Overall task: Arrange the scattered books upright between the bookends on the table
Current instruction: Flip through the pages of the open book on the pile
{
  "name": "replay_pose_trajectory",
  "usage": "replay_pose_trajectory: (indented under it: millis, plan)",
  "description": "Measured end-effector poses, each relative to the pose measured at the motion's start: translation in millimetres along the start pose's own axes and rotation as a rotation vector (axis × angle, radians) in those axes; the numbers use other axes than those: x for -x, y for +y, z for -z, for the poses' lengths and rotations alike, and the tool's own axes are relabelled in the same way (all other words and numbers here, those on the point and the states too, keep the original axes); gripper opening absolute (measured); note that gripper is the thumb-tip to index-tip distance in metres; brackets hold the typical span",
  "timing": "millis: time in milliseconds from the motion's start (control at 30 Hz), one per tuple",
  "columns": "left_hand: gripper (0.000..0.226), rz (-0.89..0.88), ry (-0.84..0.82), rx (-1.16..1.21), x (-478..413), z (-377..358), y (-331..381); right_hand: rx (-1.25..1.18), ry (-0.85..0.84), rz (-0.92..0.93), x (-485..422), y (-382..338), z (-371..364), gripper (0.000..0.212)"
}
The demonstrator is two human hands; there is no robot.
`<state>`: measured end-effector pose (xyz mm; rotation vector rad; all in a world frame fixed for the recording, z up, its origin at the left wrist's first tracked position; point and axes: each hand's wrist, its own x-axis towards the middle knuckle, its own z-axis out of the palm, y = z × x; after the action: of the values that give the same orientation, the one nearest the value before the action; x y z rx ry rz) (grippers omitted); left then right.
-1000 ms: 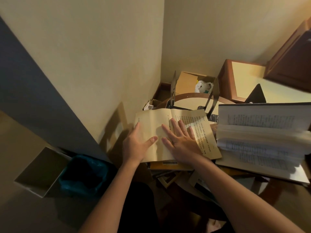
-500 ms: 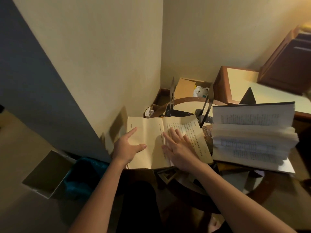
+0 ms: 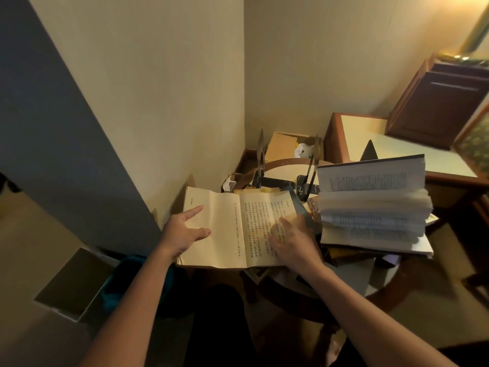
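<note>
An open yellowed book [image 3: 232, 229] lies flat on the round table [image 3: 383, 292], hanging over its left edge. My left hand [image 3: 182, 231] rests on its left page, fingers spread. My right hand [image 3: 293, 242] lies flat on the right page near its outer edge. To the right, a thick open book [image 3: 373, 205] with fanned white pages sits on a pile of other books. Behind them stand two thin metal bookends, the left one [image 3: 261, 157] and the right one [image 3: 312, 165], with nothing between them.
A wall corner closes in the table's left and back. An open cardboard box [image 3: 283, 144] holding crumpled paper stands behind the table. A cream-topped desk [image 3: 370, 139] and a dark wooden cabinet [image 3: 442, 107] are at the right. A bin with a teal liner [image 3: 124, 284] stands below left.
My right hand slid from the middle of the right page toward its outer edge. The left hand stayed on the left page. The view shifted a little.
</note>
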<state>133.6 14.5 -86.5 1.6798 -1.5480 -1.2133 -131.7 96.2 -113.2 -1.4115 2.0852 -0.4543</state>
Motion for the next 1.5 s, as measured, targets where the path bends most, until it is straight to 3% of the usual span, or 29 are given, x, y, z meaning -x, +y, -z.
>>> replay_pose_trajectory:
  millis: [200,333,467,567,633,767,900,1067,1233,1367,1500]
  plan:
    - [0.068,-0.118,0.02,-0.154,1.7,1.7,30.5,-0.362,0.089,-0.007,10.1,-1.3,20.0,0.055]
    - [0.064,-0.206,0.008,-0.337,7.3,-5.4,53.3,-0.705,-0.004,-0.116,10.1,-8.2,44.7,0.053]
    - [0.067,-0.238,-0.005,-0.419,12.6,-15.5,67.8,-0.6,0.028,0.006,10.4,-15.9,53.4,0.048]
    - [0.077,-0.235,-0.029,-0.367,18.5,-27.0,77.1,-0.357,0.086,0.133,12.5,-18.1,49.9,0.049]
    - [0.08,-0.205,-0.064,-0.274,24.0,-35.5,83.9,-0.33,0.096,0.2,15.1,-22.6,49.5,0.048]
    - [0.073,-0.097,-0.138,0.007,31.8,-47.2,93.5,-0.557,-0.002,0.216,21.2,-34.9,57.1,0.047]
    - [0.055,0.005,-0.384,0.343,44.8,-66.1,96.5,-0.735,-0.021,0.251,23.1,-38.1,56.8,0.046]
    - [0.043,0.021,-0.485,0.195,50.4,-99.1,85.5,-0.707,-0.023,0.177,21.5,-29.3,53.4,0.065]
    - [0.04,-0.104,-0.367,0.011,41.2,-107.1,65.2,-0.785,-0.029,0.085,24.7,-22.9,55.8,0.075]
    - [0.038,-0.155,-0.102,-0.093,32.8,-103.1,54.5,-0.929,-0.064,0.068,26.1,-28.2,63.0,0.076]
    - [0.043,-0.087,0.043,0.206,29.9,-86.0,69.9,-1.092,-0.17,0.051,29.9,-33.8,76.7,0.071]
